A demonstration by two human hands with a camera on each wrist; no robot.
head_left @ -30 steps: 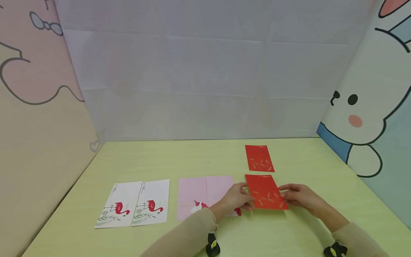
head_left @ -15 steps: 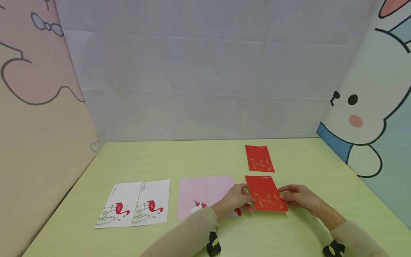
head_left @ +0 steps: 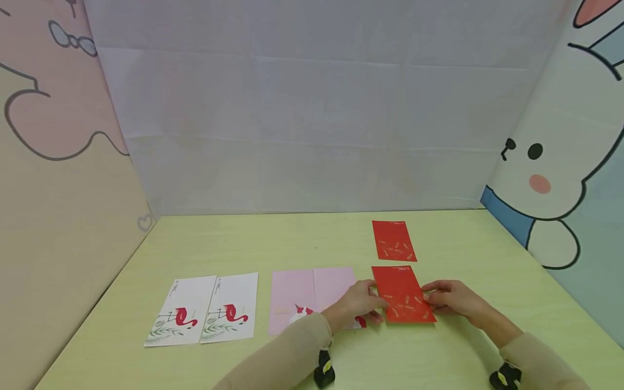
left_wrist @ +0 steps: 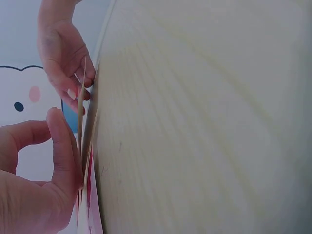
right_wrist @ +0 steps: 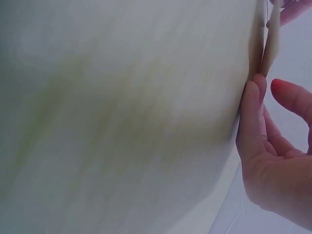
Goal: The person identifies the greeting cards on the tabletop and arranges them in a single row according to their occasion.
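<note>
A pale green table [head_left: 273, 238] stands inside soft walls: a plain grey sheet at the back, and cartoon prints on the left and right sides.

Near the front edge of this table lies a red envelope [head_left: 402, 295] with small gold marks, flat or almost flat on the surface. The left hand [head_left: 359, 304] holds the left edge of this envelope, with thumb and fingers closed on it; in the left wrist view the thumb [left_wrist: 62, 146] presses on the thin edge. The right hand [head_left: 453, 299] is at the right edge of the same envelope, its fingertips [right_wrist: 254, 105] touching it with fingers mostly straight; I cannot tell if it really pinches the paper.

Just behind the held envelope, apart from it, lies a second red envelope [head_left: 393, 240] of the same kind. Just left of the held envelope are two pink envelopes [head_left: 312, 287] side by side, partly covered by the left hand and its beige sleeve [head_left: 287, 352]. Further left of the held envelope lie two white envelopes [head_left: 205, 309] with a red flamingo picture, their long edges touching.
</note>
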